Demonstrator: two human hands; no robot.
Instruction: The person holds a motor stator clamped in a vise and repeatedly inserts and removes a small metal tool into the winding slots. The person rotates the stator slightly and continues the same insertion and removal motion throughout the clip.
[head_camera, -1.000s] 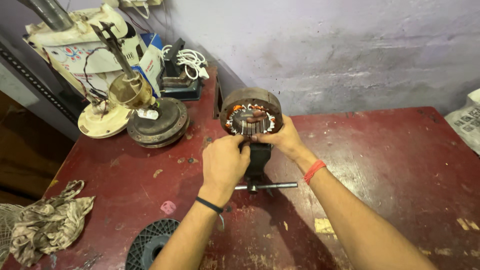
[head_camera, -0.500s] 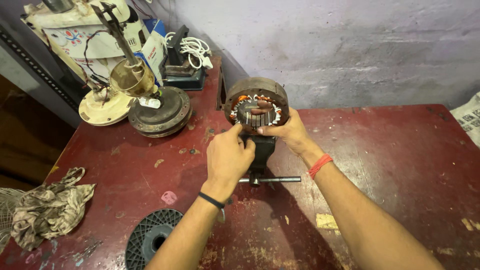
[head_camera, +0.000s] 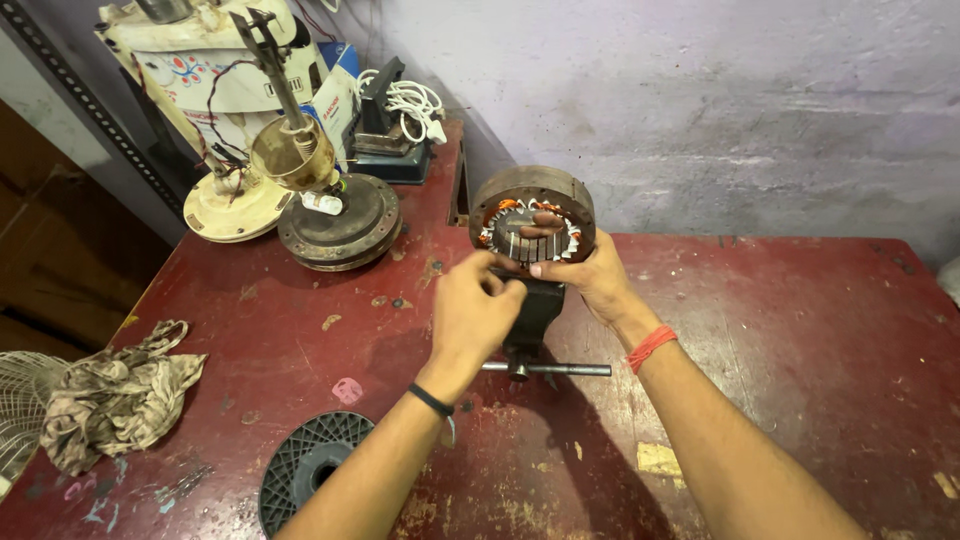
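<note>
One crumpled rag (head_camera: 115, 395) and one black spool (head_camera: 310, 470) lie loose at the left of the red surface (head_camera: 800, 330). One vise (head_camera: 530, 315) stands mid-surface, apparently steadying one round stator (head_camera: 533, 215). The left hand (head_camera: 470, 320) curls at its lower edge; what it pinches is hidden. The right hand (head_camera: 590, 270) grips the stator's rim.

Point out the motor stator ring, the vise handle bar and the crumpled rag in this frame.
motor stator ring (head_camera: 530, 185), head view, on its rusty outer band at the top.
vise handle bar (head_camera: 570, 369), head view, on the metal rod right of its hub.
crumpled rag (head_camera: 115, 395), head view, on the middle folds.
</note>
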